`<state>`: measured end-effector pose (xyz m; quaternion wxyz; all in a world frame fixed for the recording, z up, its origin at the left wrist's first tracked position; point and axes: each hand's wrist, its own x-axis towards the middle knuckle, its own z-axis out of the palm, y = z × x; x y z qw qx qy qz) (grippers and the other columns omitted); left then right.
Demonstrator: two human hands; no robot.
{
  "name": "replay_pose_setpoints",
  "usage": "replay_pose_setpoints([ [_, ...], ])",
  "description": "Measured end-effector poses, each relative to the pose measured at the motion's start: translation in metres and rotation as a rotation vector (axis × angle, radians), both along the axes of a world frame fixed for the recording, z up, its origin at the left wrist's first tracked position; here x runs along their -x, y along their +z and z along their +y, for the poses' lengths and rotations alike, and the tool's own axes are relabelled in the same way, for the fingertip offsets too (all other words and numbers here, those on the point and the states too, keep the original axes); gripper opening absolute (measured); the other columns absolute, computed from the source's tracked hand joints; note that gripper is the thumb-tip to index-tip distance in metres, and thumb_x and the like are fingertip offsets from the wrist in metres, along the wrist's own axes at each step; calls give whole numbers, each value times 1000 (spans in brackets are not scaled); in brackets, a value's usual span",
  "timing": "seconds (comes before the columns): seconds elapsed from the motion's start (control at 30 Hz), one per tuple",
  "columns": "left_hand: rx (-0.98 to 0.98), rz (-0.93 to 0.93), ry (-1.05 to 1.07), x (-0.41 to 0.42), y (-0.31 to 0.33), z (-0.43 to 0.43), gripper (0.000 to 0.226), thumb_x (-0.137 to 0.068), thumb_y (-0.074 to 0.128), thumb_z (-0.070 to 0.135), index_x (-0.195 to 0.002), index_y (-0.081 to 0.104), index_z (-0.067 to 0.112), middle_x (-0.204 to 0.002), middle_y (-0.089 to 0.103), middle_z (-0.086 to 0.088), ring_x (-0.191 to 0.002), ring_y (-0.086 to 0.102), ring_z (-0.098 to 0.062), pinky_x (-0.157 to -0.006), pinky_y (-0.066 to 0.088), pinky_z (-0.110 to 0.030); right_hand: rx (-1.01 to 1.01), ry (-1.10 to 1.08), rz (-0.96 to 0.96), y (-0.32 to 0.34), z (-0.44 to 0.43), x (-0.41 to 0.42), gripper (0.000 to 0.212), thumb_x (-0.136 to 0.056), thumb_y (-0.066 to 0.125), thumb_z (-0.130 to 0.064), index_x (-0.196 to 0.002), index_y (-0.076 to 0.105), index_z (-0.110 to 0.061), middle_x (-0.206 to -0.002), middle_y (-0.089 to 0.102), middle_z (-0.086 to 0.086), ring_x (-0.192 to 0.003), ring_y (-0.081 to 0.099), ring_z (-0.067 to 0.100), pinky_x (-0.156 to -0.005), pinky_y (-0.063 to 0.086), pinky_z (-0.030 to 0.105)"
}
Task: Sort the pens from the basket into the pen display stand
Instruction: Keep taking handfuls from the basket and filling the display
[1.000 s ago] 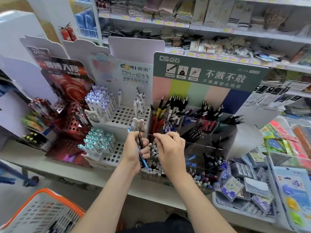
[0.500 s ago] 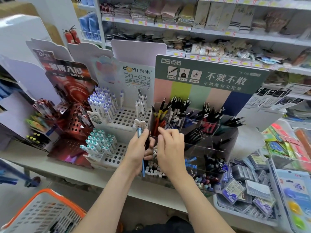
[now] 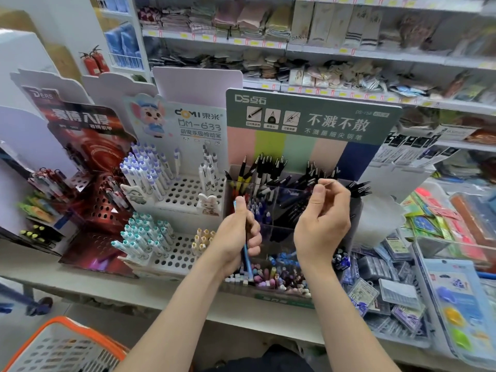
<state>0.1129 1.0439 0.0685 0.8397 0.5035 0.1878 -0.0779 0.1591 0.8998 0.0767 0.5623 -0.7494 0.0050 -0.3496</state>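
My left hand (image 3: 236, 237) grips a small bunch of pens (image 3: 246, 255), one blue and one dark, upright in front of the clear pen display stand (image 3: 284, 154) with the green header. My right hand (image 3: 322, 221) is raised over the stand's upper compartment of black pens (image 3: 314, 173). Its thumb and forefinger pinch a thin pale-tipped pen (image 3: 329, 181), mostly hidden by the fingers. The orange-rimmed basket (image 3: 40, 334) sits at the bottom left, below the shelf.
A white perforated stand (image 3: 182, 191) with blue and teal pens is left of my hands, a red stand (image 3: 88, 162) further left. Packets of refills and erasers (image 3: 389, 285) lie to the right. Stocked shelves rise behind.
My right hand has left the bunch in my left hand and moved up and to the right, over the black pens. My left hand has stayed in place with its pens.
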Motion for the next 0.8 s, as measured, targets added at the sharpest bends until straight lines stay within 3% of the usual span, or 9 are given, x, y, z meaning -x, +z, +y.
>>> replay_pose_setpoints([
  [0.07,98,14,-4,-1,-3,0,56,-99,39,72,-93,45,17,-67,38,1,-48,27,-9,-39,20,-20,177,38,26,-12,-9,-8,15,-110,59,-16,-119,68,-9,-106,69,2,-91,62,13,-82,49,23],
  [0.13,177,25,-14,-2,-5,-1,52,-104,36,69,-94,42,18,-69,35,2,-48,23,-8,-40,14,-20,370,67,93,-27,-13,-13,13,-105,65,-16,-115,73,-11,-106,71,2,-97,58,18,-85,45,30],
  [0.23,289,27,-38,-2,-5,1,44,-111,36,59,-93,41,19,-72,33,1,-49,21,-7,-42,12,-20,662,-4,202,-44,-10,-15,12,-97,75,-24,-107,79,-18,-109,63,6,-102,47,29,-84,33,36],
  [0.33,297,22,-47,-2,-5,4,38,-112,36,50,-92,42,18,-74,34,0,-49,21,-7,-41,13,-20,752,-65,277,-46,-4,-8,27,-94,77,-27,-120,77,-19,-116,54,9,-103,41,29,-84,36,39],
  [0.47,229,27,-96,-4,-10,8,40,-112,40,50,-95,51,16,-72,39,1,-49,22,-8,-42,15,-21,631,76,95,-28,11,7,22,-102,68,-24,-122,75,-17,-111,58,2,-101,48,22,-85,40,37],
  [0.53,166,14,-169,-3,-9,8,45,-111,43,53,-92,55,13,-69,38,2,-46,23,-8,-41,16,-22,452,307,202,-18,23,12,23,-105,64,-29,-123,74,-19,-107,65,-4,-100,58,17,-91,49,38],
  [0.6,93,-13,-233,-2,-6,8,45,-111,46,52,-102,61,10,-69,39,1,-46,24,-8,-44,13,-25,273,447,375,-12,29,14,18,-104,64,-34,-117,75,-27,-100,71,-11,-92,68,14,-89,56,39],
  [0.7,15,-70,-268,0,-5,11,37,-112,46,44,-103,58,10,-73,44,-1,-49,26,-9,-45,14,-24,42,491,530,-6,26,10,10,-101,69,-32,-100,78,-30,-81,77,-5,-75,75,19,-83,62,46],
  [0.8,-125,-140,-283,0,-4,12,37,-115,42,34,-94,57,7,-66,52,3,-50,30,-8,-46,25,-21,-112,450,610,-3,20,7,11,-99,72,-32,-94,80,-27,-77,78,-3,-77,75,14,-87,62,47],
])
